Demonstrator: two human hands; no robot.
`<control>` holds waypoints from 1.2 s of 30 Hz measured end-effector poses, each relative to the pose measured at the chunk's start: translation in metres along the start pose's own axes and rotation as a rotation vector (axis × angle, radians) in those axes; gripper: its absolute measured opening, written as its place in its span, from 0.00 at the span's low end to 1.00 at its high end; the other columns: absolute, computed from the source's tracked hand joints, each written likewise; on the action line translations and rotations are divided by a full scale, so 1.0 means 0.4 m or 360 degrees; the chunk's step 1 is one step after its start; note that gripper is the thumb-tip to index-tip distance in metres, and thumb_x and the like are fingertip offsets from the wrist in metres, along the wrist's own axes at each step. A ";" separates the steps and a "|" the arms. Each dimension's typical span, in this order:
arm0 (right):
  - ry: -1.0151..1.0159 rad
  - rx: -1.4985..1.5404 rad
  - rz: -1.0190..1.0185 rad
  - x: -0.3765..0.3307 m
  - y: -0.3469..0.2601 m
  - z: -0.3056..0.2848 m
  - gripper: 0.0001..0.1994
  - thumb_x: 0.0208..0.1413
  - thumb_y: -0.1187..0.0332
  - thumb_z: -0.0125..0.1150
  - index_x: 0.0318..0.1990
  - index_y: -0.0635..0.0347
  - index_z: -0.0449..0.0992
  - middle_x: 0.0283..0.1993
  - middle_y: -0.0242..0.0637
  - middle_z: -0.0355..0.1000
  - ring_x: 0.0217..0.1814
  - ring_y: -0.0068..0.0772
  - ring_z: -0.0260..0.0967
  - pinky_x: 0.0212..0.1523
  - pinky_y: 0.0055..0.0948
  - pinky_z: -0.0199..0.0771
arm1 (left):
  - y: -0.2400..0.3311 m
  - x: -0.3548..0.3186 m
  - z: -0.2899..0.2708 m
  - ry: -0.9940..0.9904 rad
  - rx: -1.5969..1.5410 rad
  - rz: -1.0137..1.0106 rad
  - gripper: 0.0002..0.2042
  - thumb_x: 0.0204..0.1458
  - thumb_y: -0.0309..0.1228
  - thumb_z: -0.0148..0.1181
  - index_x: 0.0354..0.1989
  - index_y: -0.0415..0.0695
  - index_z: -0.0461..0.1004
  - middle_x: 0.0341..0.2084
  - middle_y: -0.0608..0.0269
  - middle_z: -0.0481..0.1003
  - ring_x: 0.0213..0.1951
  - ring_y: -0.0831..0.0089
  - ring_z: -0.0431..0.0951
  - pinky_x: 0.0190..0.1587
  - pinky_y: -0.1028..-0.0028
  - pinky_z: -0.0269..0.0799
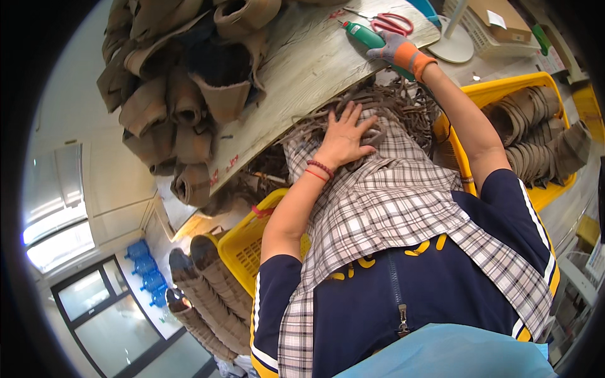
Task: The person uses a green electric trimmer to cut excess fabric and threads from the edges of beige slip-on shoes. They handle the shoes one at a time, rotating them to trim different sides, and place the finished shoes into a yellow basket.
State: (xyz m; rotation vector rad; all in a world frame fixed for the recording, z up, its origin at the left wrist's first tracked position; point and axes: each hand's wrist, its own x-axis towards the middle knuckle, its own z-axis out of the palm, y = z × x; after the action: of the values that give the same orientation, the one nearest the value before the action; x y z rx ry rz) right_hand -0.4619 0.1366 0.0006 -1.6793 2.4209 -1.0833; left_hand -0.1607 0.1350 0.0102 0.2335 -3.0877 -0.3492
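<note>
My right hand (403, 53), in a grey and orange glove, is closed around a long green hand tool (362, 34) with a narrow dark tip; its exact kind I cannot make out. The tool lies at the table's right part. Beside its tip are scissors (392, 24) with red handles. My left hand (345, 135) is bare, its fingers spread, resting on brown strip scraps (378, 101) heaped over my lap at the table edge. A checked apron (384, 189) lies under them.
Rolled brown pieces (224, 94) are piled on the left of the wooden table (302, 63). A yellow basket (554, 79) of stacked curved brown pieces stands at my right. Another yellow basket (242, 242) and tall brown stacks (214, 290) are at my left.
</note>
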 end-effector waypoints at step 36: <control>-0.0253 -0.0516 -0.0070 -0.079 -0.150 -0.011 0.35 0.49 0.45 0.62 0.61 0.55 0.64 0.48 0.46 0.72 0.53 0.45 0.69 0.53 0.38 0.68 | -0.050 0.048 0.073 0.0366 -0.0405 -0.0785 0.24 0.57 0.43 0.49 0.61 0.50 0.62 0.54 0.47 0.68 0.57 0.52 0.65 0.57 0.50 0.58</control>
State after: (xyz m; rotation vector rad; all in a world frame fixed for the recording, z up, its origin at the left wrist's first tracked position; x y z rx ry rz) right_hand -0.4008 0.1537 0.0244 -1.8288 2.5726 -0.5544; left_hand -0.1781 0.1194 -0.0227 0.9520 -2.6879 -0.6650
